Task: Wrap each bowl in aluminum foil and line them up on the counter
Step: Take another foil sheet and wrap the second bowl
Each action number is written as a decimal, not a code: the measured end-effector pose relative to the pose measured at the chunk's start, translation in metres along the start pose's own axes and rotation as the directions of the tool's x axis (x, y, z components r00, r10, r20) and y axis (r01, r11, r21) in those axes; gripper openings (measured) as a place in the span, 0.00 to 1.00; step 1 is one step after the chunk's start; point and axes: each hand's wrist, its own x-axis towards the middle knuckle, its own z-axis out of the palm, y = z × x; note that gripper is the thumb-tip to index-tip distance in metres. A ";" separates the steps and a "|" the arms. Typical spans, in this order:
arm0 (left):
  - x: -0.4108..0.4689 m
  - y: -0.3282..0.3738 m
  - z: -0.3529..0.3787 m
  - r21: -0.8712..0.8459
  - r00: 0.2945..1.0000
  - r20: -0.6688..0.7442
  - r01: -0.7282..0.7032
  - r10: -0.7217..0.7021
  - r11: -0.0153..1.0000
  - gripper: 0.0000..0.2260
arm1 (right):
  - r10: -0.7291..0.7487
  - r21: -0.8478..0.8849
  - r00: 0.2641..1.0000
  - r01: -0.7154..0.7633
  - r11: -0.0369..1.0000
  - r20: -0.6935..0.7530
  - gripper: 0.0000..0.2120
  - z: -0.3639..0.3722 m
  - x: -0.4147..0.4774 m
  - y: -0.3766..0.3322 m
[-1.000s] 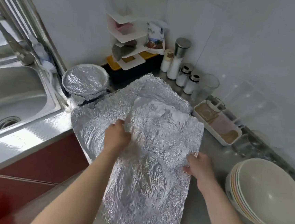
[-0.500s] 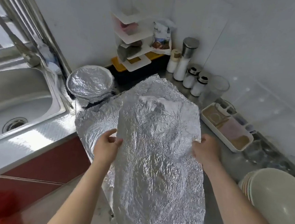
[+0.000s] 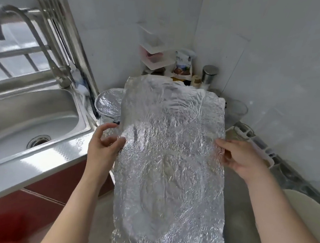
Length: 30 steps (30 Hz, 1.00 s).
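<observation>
From your head camera, you hold the crinkled foil sheet [image 3: 171, 161] up flat in mid-frame, your left hand [image 3: 102, 147] pinching its edge at 9 o'clock with the fingers loosely curled and your right hand [image 3: 243, 157] gripping the edge at 3 o'clock. A foil-covered bowl [image 3: 107, 103] peeks out behind the sheet at 10 o'clock beside the sink [image 3: 30, 110]. A bare bowl [image 3: 309, 217] sits at 4 o'clock.
</observation>
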 end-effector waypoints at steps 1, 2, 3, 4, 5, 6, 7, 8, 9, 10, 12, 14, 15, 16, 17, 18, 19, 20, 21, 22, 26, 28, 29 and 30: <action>-0.004 0.003 -0.002 -0.034 1.000 -0.010 -0.008 0.007 0.999 0.14 | 0.020 0.033 1.000 -0.021 0.999 0.011 0.14 -0.001 -0.003 -0.002; -0.008 0.006 -0.004 -0.075 1.000 -0.030 -0.011 0.008 0.997 0.14 | 0.041 0.073 0.999 -0.043 0.996 0.026 0.14 -0.001 -0.007 -0.003; -0.010 0.009 -0.006 -0.118 0.999 -0.047 -0.007 0.001 0.993 0.14 | 0.065 0.104 0.997 -0.068 0.992 0.040 0.13 -0.002 -0.011 -0.004; -0.012 0.011 -0.008 -0.155 0.998 -0.055 0.002 -0.011 0.988 0.13 | 0.083 0.124 0.995 -0.089 0.988 0.054 0.11 -0.002 -0.014 -0.004; -0.015 0.015 -0.010 -0.175 0.998 -0.053 0.013 -0.022 0.985 0.13 | 0.094 0.130 0.993 -0.102 0.986 0.067 0.09 -0.001 -0.018 -0.005; -0.017 0.016 -0.011 -0.180 0.998 -0.043 0.026 -0.035 0.983 0.13 | 0.098 0.134 0.992 -0.107 0.985 0.075 0.07 0.000 -0.021 -0.005; -0.019 0.019 -0.012 -0.182 0.998 -0.037 0.038 -0.046 0.983 0.13 | 0.095 0.136 0.992 -0.106 0.985 0.080 0.06 0.001 -0.024 -0.006; -0.020 0.020 -0.013 -0.185 0.998 -0.036 0.050 -0.058 0.981 0.14 | 0.087 0.140 0.993 -0.097 0.985 0.076 0.05 0.003 -0.025 -0.006; -0.022 0.022 -0.015 -0.178 0.997 -0.031 0.060 -0.067 0.982 0.13 | 0.074 0.145 0.995 -0.083 0.986 0.066 0.05 0.004 -0.028 -0.007; -0.025 0.024 -0.016 -0.148 0.997 -0.016 0.069 -0.072 0.987 0.12 | 0.060 0.150 0.997 -0.067 0.986 0.053 0.05 0.005 -0.029 -0.009; -0.029 0.029 -0.020 -0.053 0.996 0.042 0.077 -0.075 0.996 0.09 | 0.032 0.167 0.999 -0.036 0.985 0.028 0.06 0.004 -0.031 -0.011; -0.030 0.031 -0.023 0.055 0.996 0.059 0.060 -0.063 0.997 0.10 | 0.011 0.182 1.000 -0.013 0.983 0.013 0.09 0.003 -0.033 -0.015; -0.031 0.034 -0.023 0.113 0.997 0.047 0.048 -0.054 0.992 0.10 | 0.000 0.191 1.000 -0.002 0.982 0.011 0.11 0.003 -0.035 -0.018; -0.031 0.035 -0.022 0.160 0.998 0.033 0.041 -0.047 0.986 0.09 | -0.011 0.200 1.000 0.010 0.980 0.005 0.13 0.002 -0.036 -0.019; -0.031 0.038 -0.021 0.186 0.999 0.015 0.037 -0.040 0.982 0.09 | -0.029 0.207 1.000 0.027 0.978 0.003 0.14 0.002 -0.037 -0.022; -0.031 0.039 -0.020 0.198 0.999 -0.007 0.039 -0.038 0.980 0.08 | -0.046 0.215 0.999 0.045 0.976 -0.001 0.12 0.003 -0.037 -0.023; -0.032 0.041 -0.018 0.201 0.999 -0.030 0.041 -0.036 0.979 0.08 | -0.063 0.224 0.998 0.062 0.973 -0.003 0.09 0.003 -0.038 -0.024; -0.032 0.042 -0.017 0.204 0.998 -0.054 0.043 -0.033 0.978 0.07 | -0.080 0.229 0.997 0.078 0.970 0.001 0.07 0.004 -0.038 -0.026; -0.032 0.043 -0.016 0.210 0.997 -0.070 0.042 -0.028 0.977 0.07 | -0.096 0.232 0.995 0.093 0.968 0.004 0.06 0.005 -0.037 -0.028; -0.032 0.044 -0.015 0.221 0.997 -0.082 0.033 -0.016 0.975 0.07 | -0.110 0.235 0.994 0.106 0.966 0.005 0.05 0.006 -0.037 -0.030; -0.032 0.046 -0.010 0.277 0.992 -0.116 -0.012 0.046 0.961 0.08 | -0.142 0.257 0.990 0.142 0.956 -0.017 0.04 0.007 -0.033 -0.040; -0.030 0.046 -0.008 0.328 0.989 -0.124 -0.030 0.075 0.944 0.09 | -0.166 0.256 0.986 0.167 0.952 -0.023 0.06 0.009 -0.033 -0.045; -0.029 0.046 -0.008 0.357 0.988 -0.120 -0.047 0.096 0.933 0.09 | -0.180 0.250 0.983 0.182 0.951 -0.031 0.06 0.010 -0.033 -0.047; -0.029 0.046 -0.007 0.395 0.986 -0.108 -0.077 0.129 0.915 0.10 | -0.197 0.239 0.980 0.201 0.950 -0.041 0.06 0.011 -0.034 -0.049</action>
